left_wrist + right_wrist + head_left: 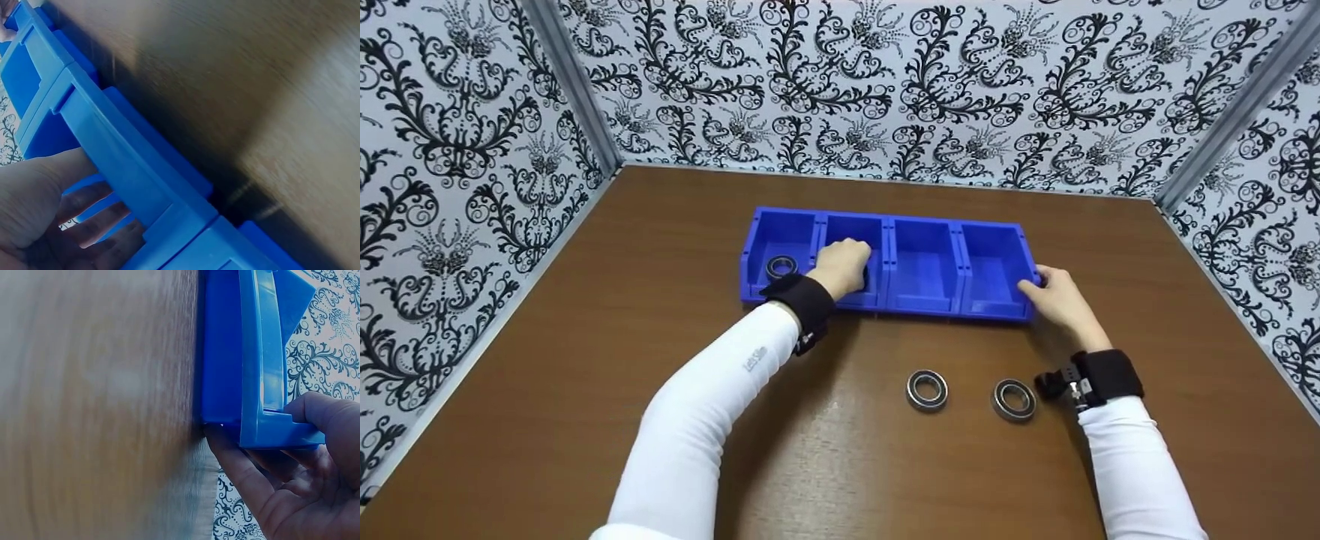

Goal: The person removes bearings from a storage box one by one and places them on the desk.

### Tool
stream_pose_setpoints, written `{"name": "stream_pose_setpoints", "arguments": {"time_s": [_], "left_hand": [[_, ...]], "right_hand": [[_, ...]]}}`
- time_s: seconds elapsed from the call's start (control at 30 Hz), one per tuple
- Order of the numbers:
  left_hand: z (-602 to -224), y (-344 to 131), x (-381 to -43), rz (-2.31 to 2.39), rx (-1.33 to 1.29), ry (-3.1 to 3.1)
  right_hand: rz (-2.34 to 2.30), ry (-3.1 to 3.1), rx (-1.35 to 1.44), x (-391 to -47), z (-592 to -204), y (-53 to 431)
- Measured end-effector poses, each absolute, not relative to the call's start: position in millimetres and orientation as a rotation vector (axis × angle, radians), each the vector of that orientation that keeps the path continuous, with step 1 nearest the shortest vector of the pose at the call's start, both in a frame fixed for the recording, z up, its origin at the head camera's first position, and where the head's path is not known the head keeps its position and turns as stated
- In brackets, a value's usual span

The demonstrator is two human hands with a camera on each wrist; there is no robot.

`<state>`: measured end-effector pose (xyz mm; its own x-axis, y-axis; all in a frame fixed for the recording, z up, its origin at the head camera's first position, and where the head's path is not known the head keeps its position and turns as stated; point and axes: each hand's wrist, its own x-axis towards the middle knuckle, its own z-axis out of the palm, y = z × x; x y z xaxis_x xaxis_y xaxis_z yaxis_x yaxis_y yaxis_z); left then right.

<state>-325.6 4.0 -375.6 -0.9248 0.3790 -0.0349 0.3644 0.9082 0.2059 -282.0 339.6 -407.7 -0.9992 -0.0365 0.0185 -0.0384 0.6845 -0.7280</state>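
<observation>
Brown bench (877, 487) held bins (922, 306) my right fingers (239, 467) pinched, maybe against sliding; what left fingers (84, 200) held inside I couldn't tell.

You're facing the tray (926, 262), which is standing on the table (585, 337), with the wall (840, 90) rising behind it. One bearing (772, 270) is lying in the tray's leftmost compartment. Your left hand (841, 264) is sitting in the tray's second compartment from left; your right hand (1061, 300) is holding the tray's right end. Two loose bearings (913, 391) (1000, 400) are lying before the tray's right half.
</observation>
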Motion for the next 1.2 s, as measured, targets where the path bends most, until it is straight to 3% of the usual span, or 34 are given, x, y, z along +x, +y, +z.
{"name": "stream_pose_setpoints", "arguments": {"time_s": [1.2], "left_hand": [[-377.4,12.7,-333.9,0.282,0.493,2.962]], "right_hand": [[1.287,-2.852,0.070,-280.2,-407.9,339.2]]}}
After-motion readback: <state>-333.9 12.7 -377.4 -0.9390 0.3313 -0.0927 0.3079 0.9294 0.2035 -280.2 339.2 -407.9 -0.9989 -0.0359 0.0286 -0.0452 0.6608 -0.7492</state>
